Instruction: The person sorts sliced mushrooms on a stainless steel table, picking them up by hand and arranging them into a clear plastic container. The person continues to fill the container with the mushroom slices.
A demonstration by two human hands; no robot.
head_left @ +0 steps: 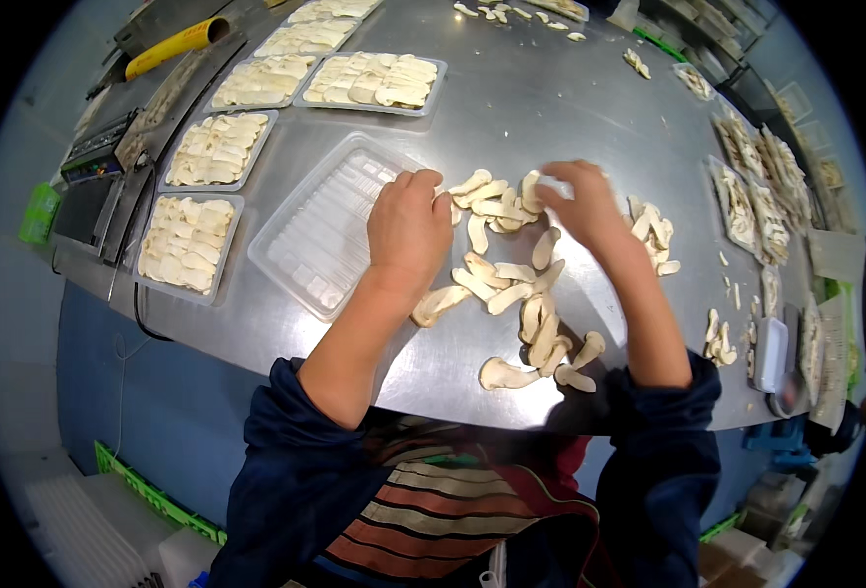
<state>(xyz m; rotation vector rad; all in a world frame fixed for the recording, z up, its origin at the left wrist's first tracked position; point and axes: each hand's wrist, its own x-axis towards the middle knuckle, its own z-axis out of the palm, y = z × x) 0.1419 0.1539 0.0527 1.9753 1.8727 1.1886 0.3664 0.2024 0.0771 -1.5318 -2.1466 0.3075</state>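
Sliced mushrooms (510, 292) lie loose on a stainless steel table in front of me. My left hand (409, 228) is at the right edge of an empty clear plastic tray (308, 220), its fingers curled beside the slices; a pale slice shows at the fingertips, but whether it is gripped is hidden. At the right end of the upper cluster, my right hand (583, 198) has its fingertips on an upright mushroom slice (530, 192). Another small pile of slices (653, 231) lies beyond my right wrist.
Filled trays of mushroom slices (370, 79) stand at the back and left (186, 246). A scale (89, 209) and a yellow tube (175, 48) are at the far left. More filled trays (734, 206) and a white tray (771, 354) are at the right.
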